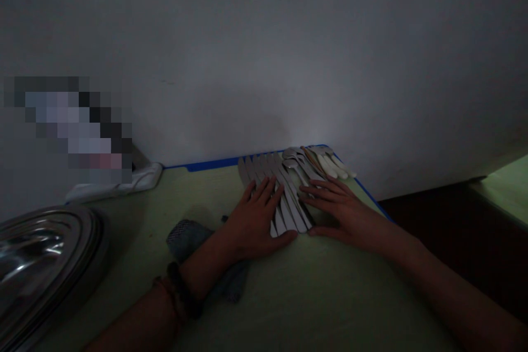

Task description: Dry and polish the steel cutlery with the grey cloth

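A row of several steel table knives [289, 198] lies side by side on the pale green table [330, 297], near its far corner. My left hand [258, 217] lies flat on the left part of the row, fingers stretched out. My right hand [336, 206] lies flat at the row's right side, its fingertips touching the knives. Behind them, by the wall, sit several spoons [293, 155] and white-handled pieces of cutlery [336, 166]. Neither hand grips anything.
A grey cloth [187, 234] lies under my left wrist. A shiny steel lidded dish [45, 258] stands at the left edge. A white folded cloth [119, 184] lies by the wall. The blue-edged table [206, 165] drops off to dark floor [445, 231] on the right.
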Tool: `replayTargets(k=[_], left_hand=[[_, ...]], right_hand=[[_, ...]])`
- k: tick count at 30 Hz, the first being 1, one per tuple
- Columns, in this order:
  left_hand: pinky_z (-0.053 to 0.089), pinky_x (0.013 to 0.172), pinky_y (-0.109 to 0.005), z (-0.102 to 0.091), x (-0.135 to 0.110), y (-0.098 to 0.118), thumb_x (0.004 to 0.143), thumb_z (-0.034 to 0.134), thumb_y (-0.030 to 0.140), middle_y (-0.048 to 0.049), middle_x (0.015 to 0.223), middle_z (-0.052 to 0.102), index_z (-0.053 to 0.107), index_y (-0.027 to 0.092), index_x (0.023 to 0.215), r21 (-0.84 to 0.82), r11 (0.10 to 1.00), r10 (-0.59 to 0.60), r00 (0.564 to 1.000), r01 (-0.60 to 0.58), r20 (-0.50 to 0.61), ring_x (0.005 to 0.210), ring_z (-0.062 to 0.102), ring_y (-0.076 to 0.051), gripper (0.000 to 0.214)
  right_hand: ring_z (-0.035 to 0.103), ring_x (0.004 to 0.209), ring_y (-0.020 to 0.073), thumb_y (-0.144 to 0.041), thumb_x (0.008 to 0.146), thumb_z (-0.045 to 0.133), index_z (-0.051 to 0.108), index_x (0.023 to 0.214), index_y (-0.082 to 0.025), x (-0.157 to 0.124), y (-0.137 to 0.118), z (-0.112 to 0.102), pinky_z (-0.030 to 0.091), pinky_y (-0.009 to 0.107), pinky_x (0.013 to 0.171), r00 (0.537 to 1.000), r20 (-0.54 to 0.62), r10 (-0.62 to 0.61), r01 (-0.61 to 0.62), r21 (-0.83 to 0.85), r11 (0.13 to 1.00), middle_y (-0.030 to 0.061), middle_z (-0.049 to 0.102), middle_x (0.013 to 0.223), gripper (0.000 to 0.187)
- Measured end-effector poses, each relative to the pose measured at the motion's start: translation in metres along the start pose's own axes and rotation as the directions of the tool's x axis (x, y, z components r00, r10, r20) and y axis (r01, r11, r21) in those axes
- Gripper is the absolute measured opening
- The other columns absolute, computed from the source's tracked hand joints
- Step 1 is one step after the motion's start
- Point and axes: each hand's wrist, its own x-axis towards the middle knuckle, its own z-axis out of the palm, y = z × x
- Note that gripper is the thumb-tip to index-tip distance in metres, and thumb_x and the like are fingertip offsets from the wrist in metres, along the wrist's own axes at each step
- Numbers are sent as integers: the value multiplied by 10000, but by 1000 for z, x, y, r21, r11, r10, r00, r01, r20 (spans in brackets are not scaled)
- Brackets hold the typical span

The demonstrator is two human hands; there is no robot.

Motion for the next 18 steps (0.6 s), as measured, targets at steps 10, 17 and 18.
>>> replayTargets(k=[10,17,18], left_hand=[[195,1100,-380,-44,-21,-4,912,310,453,-120,1495,168,390,135,1306,10,996,-85,987,87,-136,1364,146,-230,513],[227,1078,-397,-105,-86,-27,877,415,347,-127,1509,92,401,151,1306,101,972,-200,972,212,-121,1353,178,-269,473],[226,1076,-405,-115,-97,-35,860,438,371,-127,1511,66,379,149,1324,110,960,-246,963,258,-115,1354,170,-280,517]], right_hand=[[430,1217,224,-362,858,454,452,1267,-206,6,-38,-1,294,494,1047,988,-146,50,-39,81,996,83,529,1279,438],[524,1041,214,-249,852,451,570,1043,-187,36,-99,1,430,400,903,975,-221,-8,55,206,977,112,570,1093,233],[530,1020,209,-252,849,457,574,1025,-186,41,-108,0,432,390,892,979,-205,-9,56,222,973,110,566,1079,221]])
